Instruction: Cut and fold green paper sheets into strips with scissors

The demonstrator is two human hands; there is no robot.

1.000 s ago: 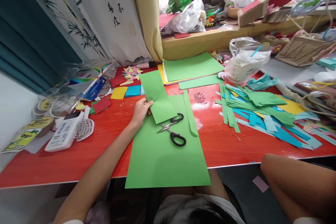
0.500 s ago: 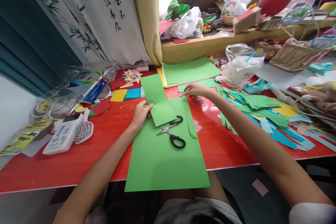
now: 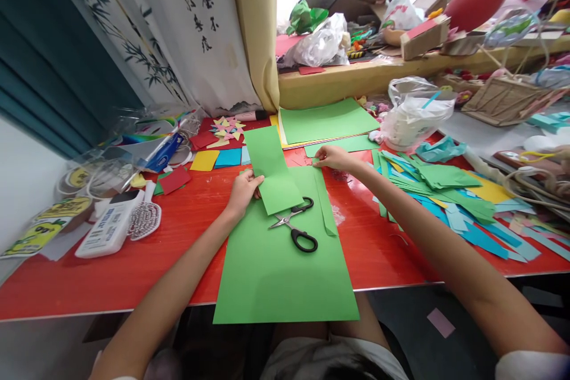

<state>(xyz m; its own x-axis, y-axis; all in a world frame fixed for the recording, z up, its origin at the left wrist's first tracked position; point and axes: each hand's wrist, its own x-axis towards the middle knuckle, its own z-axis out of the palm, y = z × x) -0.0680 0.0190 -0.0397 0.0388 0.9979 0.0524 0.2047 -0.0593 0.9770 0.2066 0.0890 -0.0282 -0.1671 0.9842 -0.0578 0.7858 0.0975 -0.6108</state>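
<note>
My left hand [image 3: 243, 193] is closed on the left edge of a green paper piece [image 3: 274, 172], thumb on top, holding it tilted over a large green sheet [image 3: 285, 285]. Scissors [image 3: 294, 228] with black handles lie on that sheet, blades parted and pointing left. A narrow green paper strip [image 3: 325, 208] lies along the sheet's right side. The fingers of my right hand [image 3: 332, 157] are pinched at the strip's far end; the fingertips are partly hidden.
Behind lies a stack of coloured sheets [image 3: 329, 122]. Green and blue paper cuttings [image 3: 449, 184] are heaped at right, near a bagged white cup [image 3: 407, 122]. At left are a white bottle [image 3: 109, 225], a hairbrush [image 3: 145, 219] and tape rolls [image 3: 73, 181].
The whole view has shifted slightly to the right. My hands keep their holds, and the papers and scissors stay in nearly the same arrangement.
</note>
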